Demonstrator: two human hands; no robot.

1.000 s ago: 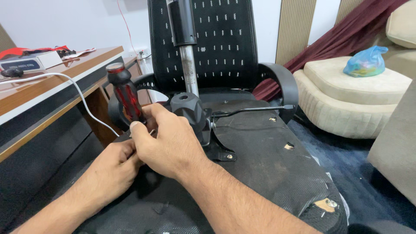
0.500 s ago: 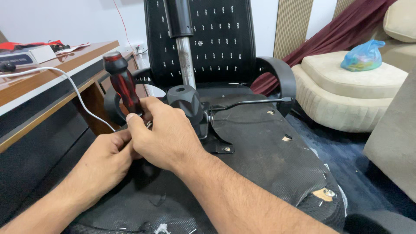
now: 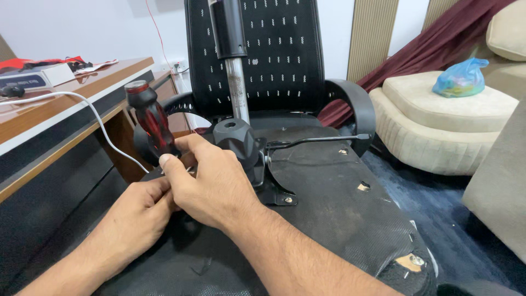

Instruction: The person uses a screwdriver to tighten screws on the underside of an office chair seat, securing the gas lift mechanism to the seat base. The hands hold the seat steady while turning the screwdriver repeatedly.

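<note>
My right hand [image 3: 211, 183] has its fingers [image 3: 170, 164] wrapped round the lower end of the red-and-black plastic-handled screwdriver [image 3: 149, 121], thumb and index pinching it low where handle meets shaft. The handle stands nearly upright above my fingers, leaning a bit away from me and to the left; shaft and tip are hidden under my hand, so I can't tell what the tip sits on. My left hand [image 3: 137, 216] is tucked right under and against the right one, fingers curled in; what they pinch, if anything, is hidden.

Just right of my right fingers is the black metal tilt mechanism with its round knob-like hub [image 3: 235, 140] on the underside of the overturned black mesh office chair [image 3: 329, 219]. Above it the chrome gas-lift column with black sleeve [image 3: 233, 55] rises. A thin black metal lever rod [image 3: 320, 140] runs off to the right. The wooden bench [image 3: 66, 104] lies left of my fingers, a white cable [image 3: 98, 118] draping off it.

Handling guess: the screwdriver looks light and stiff, its handle glossy and maybe a bit slick, so hold it full-palm on the fat handle for torque, with a pinch down low to steer. The chair base looks heavy and rigid; its fabric is torn and soft.
</note>
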